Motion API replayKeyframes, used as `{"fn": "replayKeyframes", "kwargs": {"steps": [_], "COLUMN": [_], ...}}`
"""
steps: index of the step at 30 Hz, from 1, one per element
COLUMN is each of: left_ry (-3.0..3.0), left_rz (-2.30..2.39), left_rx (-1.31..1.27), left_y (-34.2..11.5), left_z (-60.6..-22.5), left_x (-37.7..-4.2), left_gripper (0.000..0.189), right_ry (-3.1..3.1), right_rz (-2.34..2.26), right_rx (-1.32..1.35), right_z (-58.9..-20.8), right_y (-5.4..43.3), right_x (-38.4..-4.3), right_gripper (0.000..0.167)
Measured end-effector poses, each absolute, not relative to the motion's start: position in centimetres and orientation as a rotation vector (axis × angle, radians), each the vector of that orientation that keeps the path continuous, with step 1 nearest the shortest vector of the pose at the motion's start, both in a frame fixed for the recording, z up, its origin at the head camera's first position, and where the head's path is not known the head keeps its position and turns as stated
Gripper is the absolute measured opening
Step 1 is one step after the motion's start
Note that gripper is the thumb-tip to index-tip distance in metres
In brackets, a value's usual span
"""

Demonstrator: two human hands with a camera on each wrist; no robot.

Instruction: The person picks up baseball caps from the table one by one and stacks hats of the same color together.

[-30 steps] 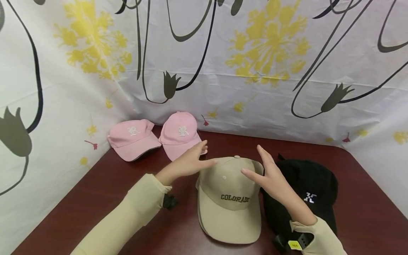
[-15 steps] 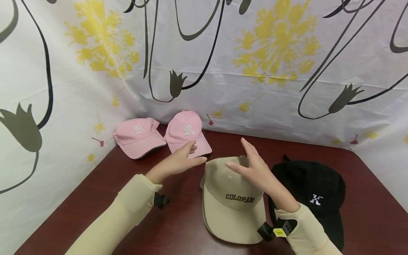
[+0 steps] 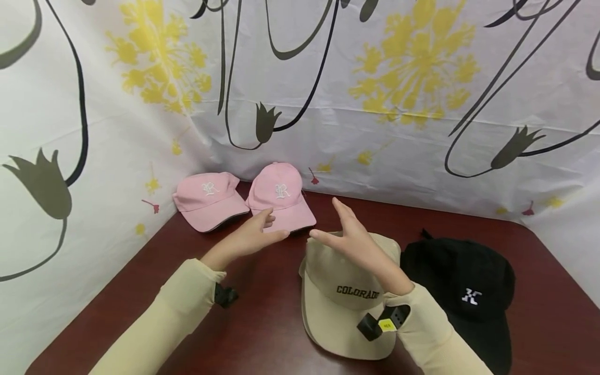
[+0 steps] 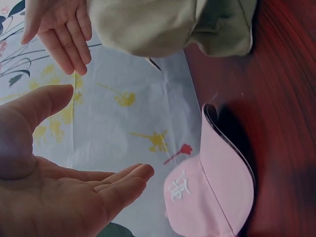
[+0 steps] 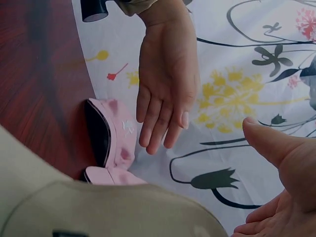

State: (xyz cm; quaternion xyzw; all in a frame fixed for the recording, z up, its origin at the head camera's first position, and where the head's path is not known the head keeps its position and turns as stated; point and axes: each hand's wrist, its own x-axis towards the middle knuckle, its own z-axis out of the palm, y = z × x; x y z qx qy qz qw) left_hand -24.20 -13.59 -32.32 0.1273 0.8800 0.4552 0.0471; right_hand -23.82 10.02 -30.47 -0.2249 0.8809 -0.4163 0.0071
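Observation:
My left hand (image 3: 246, 238) hovers in front of the pink caps, fingers extended and thumb apart, holding nothing. Above the crown of a beige cap lettered COLORADO (image 3: 323, 323) is my right hand (image 3: 353, 244), also with straight fingers and nothing in it. The two palms face each other across a gap. To the right lies a black cap (image 3: 461, 271) with a white emblem, partly behind my right forearm. A pink cap (image 3: 281, 190) stands beside another pink cap (image 3: 208, 200) at the back left. In the left wrist view, one pink cap (image 4: 217, 197) lies below the fingertips.
The caps stand on a dark red wooden table (image 3: 262, 323). A white patterned cloth (image 3: 323, 130) hangs behind and along the sides. Black wrist cameras are on both sleeves, and the right one (image 3: 370, 327) hangs over the beige brim.
Both hands have moved left, the right one from the beige cap's right side across its crown. The caps appear shifted slightly right in the view, still in the same arrangement.

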Motion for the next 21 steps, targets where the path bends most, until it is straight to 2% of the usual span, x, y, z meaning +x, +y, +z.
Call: {"fn": "replayKeyframes", "kwargs": {"steps": [12,21], "left_ry": [2.684,2.694], "left_rz": [1.395,1.407], "left_rx": [0.324,0.333], "left_y": [-15.9,-17.2], "left_z": [-33.1,-33.8], "left_x": [-23.9,-23.9], "left_gripper": [0.082,0.075], "right_ry": [2.704,2.622], "right_rz": [-1.266,-1.362], "right_rx": [-0.745,-0.948], "right_z": [-30.6,-31.0], "right_y": [6.4,4.1], "right_x": [-24.7,-25.1], "right_gripper": [0.092,0.080]}}
